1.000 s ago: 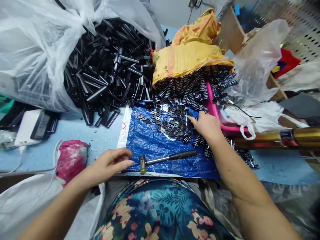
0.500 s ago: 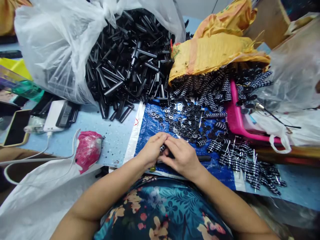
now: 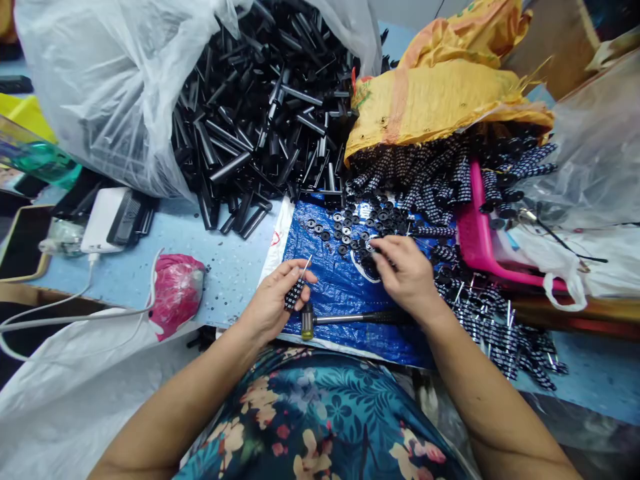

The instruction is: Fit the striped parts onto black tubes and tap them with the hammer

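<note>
My left hand (image 3: pixel 277 293) is closed round a black-and-white checkered roller-like piece (image 3: pixel 295 293), from whose top a thin metal pin (image 3: pixel 307 265) sticks up. To the right, my right hand (image 3: pixel 407 273) reaches over a scatter of small round black discs (image 3: pixel 347 231) with holes in them. Its thumb and forefinger come together at the edge of the discs; whether one is between them is hidden. Below the hands a small hammer (image 3: pixel 345 319) with a dark head and a yellowish tip lies on the blue plastic sheet (image 3: pixel 330 287).
Black tubes (image 3: pixel 230 167) spill from a clear bag (image 3: pixel 100 87) at the back left. Checkered pieces (image 3: pixel 500 333) lie heaped at right, beside a pink basket (image 3: pixel 475 247) and under a yellow sack (image 3: pixel 440 100). A pink wrapped bundle (image 3: pixel 177 293), white cable and phone (image 3: pixel 25 240) are at left.
My hands were together over the sheet and have parted. The left moved left with the checkered piece; the right moved up and right to the discs. The hammer now shows between them.
</note>
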### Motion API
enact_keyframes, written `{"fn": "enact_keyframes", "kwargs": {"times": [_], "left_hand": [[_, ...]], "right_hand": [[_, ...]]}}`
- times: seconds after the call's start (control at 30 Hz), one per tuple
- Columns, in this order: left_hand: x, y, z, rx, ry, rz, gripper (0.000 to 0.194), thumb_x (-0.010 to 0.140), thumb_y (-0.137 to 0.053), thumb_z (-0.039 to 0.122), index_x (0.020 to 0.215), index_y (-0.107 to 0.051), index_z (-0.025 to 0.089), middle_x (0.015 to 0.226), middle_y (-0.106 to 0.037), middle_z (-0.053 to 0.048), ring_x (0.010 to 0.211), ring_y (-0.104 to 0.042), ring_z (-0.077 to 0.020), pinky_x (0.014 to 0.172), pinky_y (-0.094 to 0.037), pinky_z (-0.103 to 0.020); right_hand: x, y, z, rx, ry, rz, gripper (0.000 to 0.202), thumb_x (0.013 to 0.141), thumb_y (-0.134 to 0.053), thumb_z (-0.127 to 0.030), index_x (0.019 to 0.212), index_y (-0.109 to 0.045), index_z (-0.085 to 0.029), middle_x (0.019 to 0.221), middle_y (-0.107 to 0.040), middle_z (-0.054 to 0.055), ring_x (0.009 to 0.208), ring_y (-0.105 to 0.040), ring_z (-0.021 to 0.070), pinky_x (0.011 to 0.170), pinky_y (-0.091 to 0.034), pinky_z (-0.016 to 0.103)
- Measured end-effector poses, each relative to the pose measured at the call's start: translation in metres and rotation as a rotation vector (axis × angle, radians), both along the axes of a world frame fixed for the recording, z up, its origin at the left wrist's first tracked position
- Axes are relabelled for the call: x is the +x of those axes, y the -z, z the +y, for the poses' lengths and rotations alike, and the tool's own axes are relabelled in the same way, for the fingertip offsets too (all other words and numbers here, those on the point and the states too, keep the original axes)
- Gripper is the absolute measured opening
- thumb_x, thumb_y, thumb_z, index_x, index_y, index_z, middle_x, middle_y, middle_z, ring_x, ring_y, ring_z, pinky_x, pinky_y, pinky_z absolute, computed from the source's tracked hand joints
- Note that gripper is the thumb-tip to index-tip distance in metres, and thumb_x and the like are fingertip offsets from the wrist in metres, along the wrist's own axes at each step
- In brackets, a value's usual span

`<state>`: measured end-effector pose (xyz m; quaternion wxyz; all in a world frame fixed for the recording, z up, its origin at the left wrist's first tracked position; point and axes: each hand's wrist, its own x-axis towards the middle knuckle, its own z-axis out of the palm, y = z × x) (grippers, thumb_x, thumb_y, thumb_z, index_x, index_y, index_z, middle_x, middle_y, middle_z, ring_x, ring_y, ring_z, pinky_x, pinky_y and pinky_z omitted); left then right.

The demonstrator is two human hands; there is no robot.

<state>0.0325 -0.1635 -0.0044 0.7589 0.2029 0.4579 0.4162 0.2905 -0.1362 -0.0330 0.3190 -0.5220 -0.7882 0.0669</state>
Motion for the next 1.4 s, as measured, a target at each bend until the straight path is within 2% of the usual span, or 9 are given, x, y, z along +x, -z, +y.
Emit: {"fn": "enact_keyframes", "kwargs": {"times": [0.07, 0.4, 0.63, 0.87, 1.0, 1.1, 1.23, 1.3, 1.4], "left_hand": [[-0.001, 0.002, 0.001, 0.009, 0.034, 0.007, 0.032, 0.081, -0.074, 0.039, 0.097, -0.061, 0.014, 0.084, -0.067, -0.004, 0.056, -0.054, -0.0076, 0.043, -0.034, -0.016], [0.005, 0.004, -0.006, -0.024, 0.104, 0.033, 0.036, 0.078, -0.076, 0.045, 0.085, -0.058, 0.014, 0.074, -0.064, -0.001, 0.047, -0.048, -0.0050, 0.040, -0.026, -0.016], [0.000, 0.006, -0.010, -0.030, 0.104, 0.030, 0.037, 0.078, -0.076, 0.047, 0.085, -0.058, 0.015, 0.074, -0.064, -0.001, 0.047, -0.047, -0.0047, 0.040, -0.026, -0.016], [-0.002, 0.008, -0.009, -0.032, 0.107, 0.023, 0.037, 0.078, -0.076, 0.047, 0.085, -0.059, 0.015, 0.073, -0.064, 0.000, 0.048, -0.048, -0.0047, 0.042, -0.028, -0.016], [0.002, 0.008, -0.009, -0.028, 0.131, 0.005, 0.037, 0.078, -0.076, 0.047, 0.084, -0.058, 0.015, 0.074, -0.064, -0.001, 0.047, -0.047, -0.0043, 0.041, -0.027, -0.016], [0.004, 0.006, -0.008, -0.027, 0.126, 0.010, 0.036, 0.078, -0.076, 0.046, 0.082, -0.058, 0.015, 0.073, -0.064, 0.000, 0.047, -0.048, -0.0038, 0.041, -0.027, -0.016], [0.008, 0.000, -0.004, 0.019, 0.134, 0.011, 0.035, 0.077, -0.078, 0.043, 0.083, -0.058, 0.015, 0.072, -0.065, 0.000, 0.045, -0.047, -0.0034, 0.040, -0.023, -0.016], [0.012, -0.003, -0.003, 0.049, 0.174, -0.004, 0.035, 0.077, -0.077, 0.044, 0.084, -0.059, 0.015, 0.072, -0.066, 0.000, 0.045, -0.047, -0.0034, 0.040, -0.023, -0.016], [0.018, -0.006, -0.002, 0.079, 0.224, -0.008, 0.036, 0.077, -0.077, 0.046, 0.084, -0.060, 0.015, 0.072, -0.067, 0.000, 0.044, -0.048, -0.0037, 0.041, -0.024, -0.017]], "right_hand": [[0.007, -0.002, 0.002, 0.015, 0.080, 0.063, 0.024, 0.097, -0.055, -0.024, 0.116, -0.067, -0.019, 0.110, -0.065, 0.011, 0.099, -0.065, 0.0226, 0.089, -0.058, 0.040], [-0.002, 0.018, 0.039, -0.178, -0.126, -0.209, 0.022, 0.098, -0.051, -0.021, 0.112, -0.067, -0.018, 0.110, -0.064, 0.012, 0.096, -0.064, 0.0237, 0.087, -0.056, 0.037], [0.002, 0.013, 0.041, -0.217, -0.110, -0.298, 0.020, 0.099, -0.049, -0.025, 0.108, -0.064, -0.016, 0.100, -0.065, 0.013, 0.092, -0.063, 0.0263, 0.083, -0.053, 0.038], [0.035, 0.002, 0.043, -0.223, 0.200, 0.237, 0.024, 0.093, -0.061, -0.039, 0.104, -0.070, -0.021, 0.094, -0.072, 0.006, 0.076, -0.068, 0.0193, 0.072, -0.057, 0.035], [0.040, -0.008, 0.068, -0.210, 0.151, 0.186, 0.020, 0.087, -0.066, -0.037, 0.096, -0.075, -0.022, 0.096, -0.075, 0.006, 0.084, -0.069, 0.0211, 0.083, -0.056, 0.040], [0.030, -0.023, 0.072, -0.284, 0.183, 0.323, 0.023, 0.086, -0.068, -0.039, 0.098, -0.076, -0.022, 0.090, -0.076, 0.006, 0.080, -0.071, 0.0210, 0.079, -0.058, 0.039], [-0.006, -0.034, 0.038, -0.648, 0.010, 0.689, 0.029, 0.081, -0.078, -0.044, 0.100, -0.074, -0.023, 0.086, -0.075, 0.003, 0.067, -0.069, 0.0158, 0.063, -0.059, 0.030], [-0.026, -0.030, 0.014, -0.802, -0.074, 0.899, 0.028, 0.081, -0.079, -0.045, 0.098, -0.074, -0.024, 0.091, -0.075, 0.003, 0.069, -0.070, 0.0144, 0.064, -0.060, 0.027], [-0.043, -0.020, -0.012, -0.928, -0.086, 1.149, 0.027, 0.082, -0.078, -0.046, 0.098, -0.074, -0.025, 0.093, -0.076, 0.003, 0.074, -0.072, 0.0132, 0.066, -0.061, 0.024]]}}
